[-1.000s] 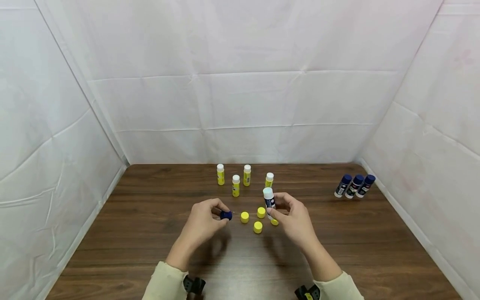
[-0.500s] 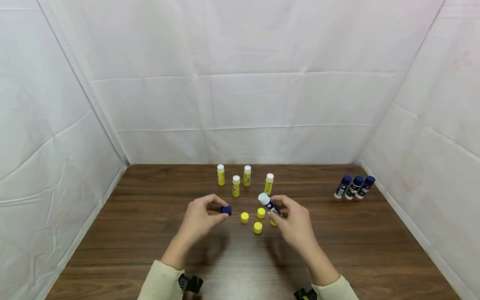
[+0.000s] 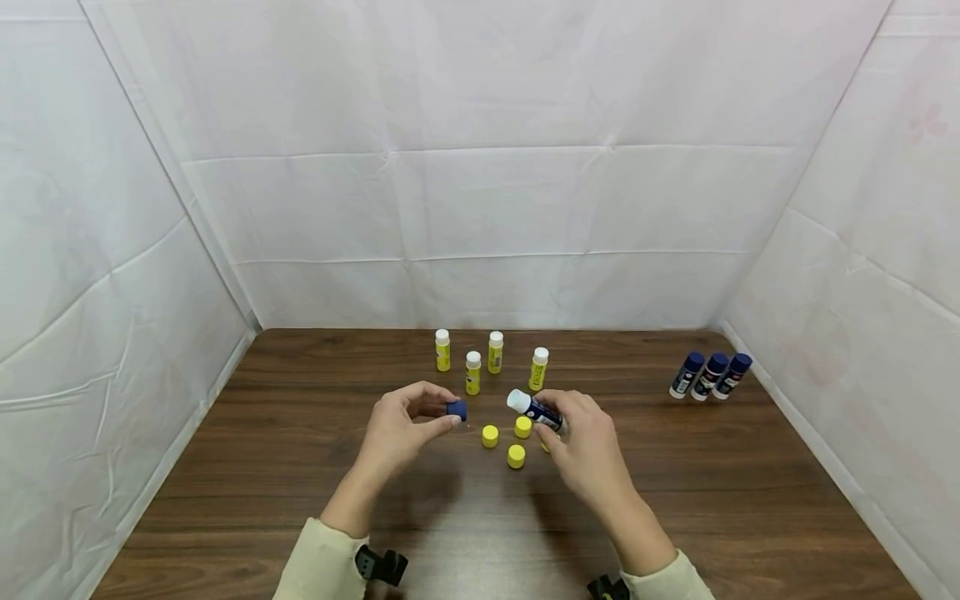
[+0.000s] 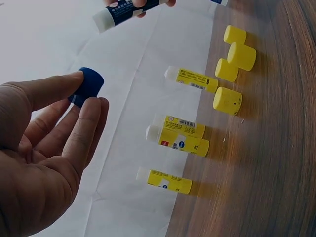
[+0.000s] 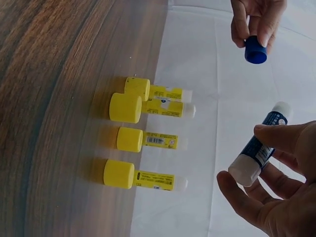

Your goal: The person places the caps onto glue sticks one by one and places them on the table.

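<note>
In my left hand point(image 3: 401, 429) I pinch a dark blue cap point(image 3: 457, 410) between thumb and fingertips, its open end facing right. My right hand point(image 3: 588, 437) grips an uncapped blue glue stick point(image 3: 536, 410), tilted with its white end toward the cap; a gap separates the two. Both are held above the table. Below them stand several yellow caps point(image 3: 516, 456), one partly hidden by the right hand. Behind these, several uncapped yellow glue sticks point(image 3: 472, 373) stand upright with white tops.
Three capped blue glue sticks point(image 3: 708, 377) stand in a close row at the table's back right. The dark wooden table point(image 3: 285, 450) is bounded by white cloth walls point(image 3: 480, 200) at the back and both sides.
The blue glue stick has tipped from near upright to a slant, its white end swinging left toward the cap. The left hand has risen slightly and turned the cap's open end toward the stick.
</note>
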